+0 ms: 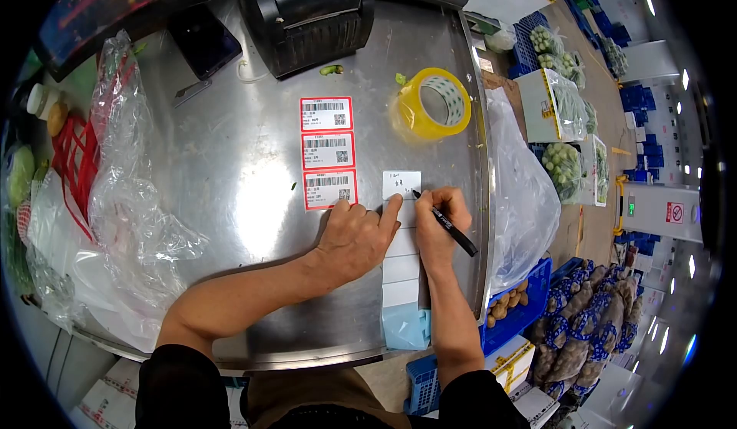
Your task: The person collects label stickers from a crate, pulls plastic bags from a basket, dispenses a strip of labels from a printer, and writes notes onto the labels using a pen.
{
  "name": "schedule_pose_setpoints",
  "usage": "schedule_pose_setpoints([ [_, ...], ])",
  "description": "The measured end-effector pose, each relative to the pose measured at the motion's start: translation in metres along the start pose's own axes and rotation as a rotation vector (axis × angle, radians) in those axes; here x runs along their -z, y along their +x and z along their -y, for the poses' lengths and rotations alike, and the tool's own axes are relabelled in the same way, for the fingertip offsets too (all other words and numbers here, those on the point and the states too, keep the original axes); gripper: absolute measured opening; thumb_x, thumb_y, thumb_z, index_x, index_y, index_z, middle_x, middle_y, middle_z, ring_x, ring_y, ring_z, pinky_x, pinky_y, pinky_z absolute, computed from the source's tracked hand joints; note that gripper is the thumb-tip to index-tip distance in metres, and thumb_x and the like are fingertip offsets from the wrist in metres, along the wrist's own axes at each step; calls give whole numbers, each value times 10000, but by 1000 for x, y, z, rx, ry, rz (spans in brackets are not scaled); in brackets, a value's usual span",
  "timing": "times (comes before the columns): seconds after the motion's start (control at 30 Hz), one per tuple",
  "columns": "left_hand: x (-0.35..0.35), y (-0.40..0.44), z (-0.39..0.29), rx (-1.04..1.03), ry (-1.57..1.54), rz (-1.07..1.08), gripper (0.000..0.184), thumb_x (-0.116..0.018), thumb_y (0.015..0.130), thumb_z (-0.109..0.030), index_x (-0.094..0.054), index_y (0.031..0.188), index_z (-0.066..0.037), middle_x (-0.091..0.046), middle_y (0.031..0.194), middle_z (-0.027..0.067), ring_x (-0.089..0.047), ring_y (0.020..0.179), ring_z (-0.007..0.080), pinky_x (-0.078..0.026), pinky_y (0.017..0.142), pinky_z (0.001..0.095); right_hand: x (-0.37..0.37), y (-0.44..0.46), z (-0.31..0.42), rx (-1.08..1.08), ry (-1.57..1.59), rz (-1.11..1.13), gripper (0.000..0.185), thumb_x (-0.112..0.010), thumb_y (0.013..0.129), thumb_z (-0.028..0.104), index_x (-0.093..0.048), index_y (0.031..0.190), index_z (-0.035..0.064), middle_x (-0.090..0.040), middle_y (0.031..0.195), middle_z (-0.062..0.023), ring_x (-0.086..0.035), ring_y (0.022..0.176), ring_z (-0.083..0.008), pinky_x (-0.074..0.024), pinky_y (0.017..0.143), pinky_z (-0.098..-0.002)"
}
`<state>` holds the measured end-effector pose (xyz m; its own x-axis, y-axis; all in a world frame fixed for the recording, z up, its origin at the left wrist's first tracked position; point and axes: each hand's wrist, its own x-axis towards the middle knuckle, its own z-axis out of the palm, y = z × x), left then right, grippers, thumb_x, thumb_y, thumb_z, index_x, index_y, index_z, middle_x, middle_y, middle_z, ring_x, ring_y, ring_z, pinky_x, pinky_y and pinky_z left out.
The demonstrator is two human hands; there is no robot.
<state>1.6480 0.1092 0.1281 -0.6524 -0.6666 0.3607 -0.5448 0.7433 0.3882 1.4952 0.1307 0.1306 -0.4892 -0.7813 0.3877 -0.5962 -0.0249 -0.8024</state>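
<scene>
My right hand (443, 221) grips a black marker pen (454, 231), its tip on the top label of a white label strip (401, 268). Handwriting shows on that label. My left hand (358, 237) lies with fingers apart, one fingertip on the strip just below the writing. Another of its fingertips touches the lowest of three printed red-bordered labels (328, 151), which carry barcodes and square codes. Down the table the strip runs between my forearms and ends in a pale blue folded part (406, 327) near the front edge.
A roll of yellow-edged tape (463, 118) stands on the metal table (253, 145). Black machines (307, 18) and a phone (204, 43) lie at the back. Plastic bags with red straps (127, 175) cover the left side. Past the right edge are a blue crate of potatoes (530, 306) and bagged vegetables (562, 169).
</scene>
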Motion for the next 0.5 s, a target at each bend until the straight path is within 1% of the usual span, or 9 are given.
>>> schedule_pose_setpoints([
  [0.13,0,0,0,5,-3,3,364,-665,825,-214,-640,1141,-35,-511,474,-2,-483,434,133,-317,530,306,3,-1,-7,20,-4,23,208,-640,727,-67,-463,679,32,-442,531,-23,-376,479,-72,-338,449,-236],
  [0.33,1,0,1,-2,-3,15,361,-662,829,-211,-639,1140,-31,-512,473,-2,-477,425,130,-312,521,304,1,-2,-4,-38,14,-5,208,-630,724,-72,-456,681,34,-454,543,-25,-383,486,-75,-341,455,-232],
  [0.5,1,0,1,-9,1,8,358,-659,833,-215,-639,1139,-30,-511,472,-3,-472,419,130,-309,512,305,2,-2,-3,-18,-16,-3,197,-632,726,-68,-468,685,32,-468,556,-22,-384,493,-70,-341,460,-231],
])
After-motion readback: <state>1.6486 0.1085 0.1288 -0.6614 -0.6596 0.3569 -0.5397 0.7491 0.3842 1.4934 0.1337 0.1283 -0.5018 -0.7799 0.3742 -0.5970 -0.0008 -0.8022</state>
